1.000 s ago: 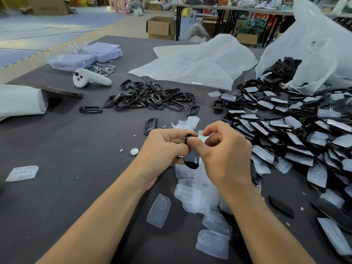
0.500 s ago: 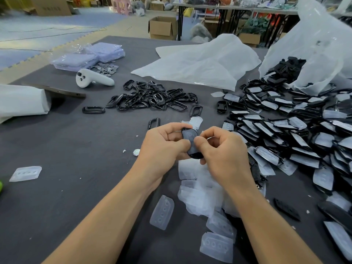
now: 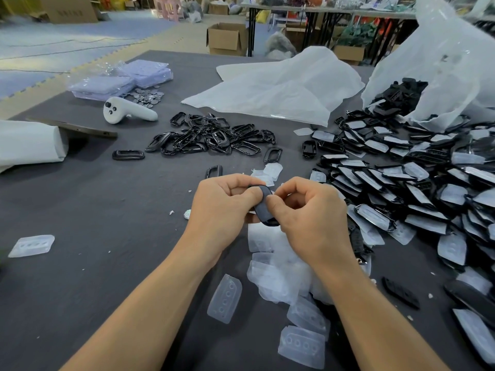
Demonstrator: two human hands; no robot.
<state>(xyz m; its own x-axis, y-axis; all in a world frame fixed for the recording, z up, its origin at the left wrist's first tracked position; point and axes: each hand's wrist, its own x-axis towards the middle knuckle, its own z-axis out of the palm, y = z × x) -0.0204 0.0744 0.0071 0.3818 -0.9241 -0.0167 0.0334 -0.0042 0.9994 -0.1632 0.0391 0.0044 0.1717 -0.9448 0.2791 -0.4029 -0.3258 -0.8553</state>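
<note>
Head view: black shell [image 3: 263,208] held above grey table [image 3: 107,196], over heap of clear pads [image 3: 278,266]. Left hand [image 3: 223,210] pinches its left edge, right hand [image 3: 310,220] its right, fingers curled. Second ago shell hung lower below thumbs, edge-on. Now raised, broad face showing. Both grips unchanged.

The left hand [image 3: 222,210] and the right hand [image 3: 313,218] are bare, with knuckles and creases showing plainly across their backs. The left forearm [image 3: 152,303] and the right forearm [image 3: 367,311] are bare too, slim and smooth, uncovered to the view's lower edge.
</note>
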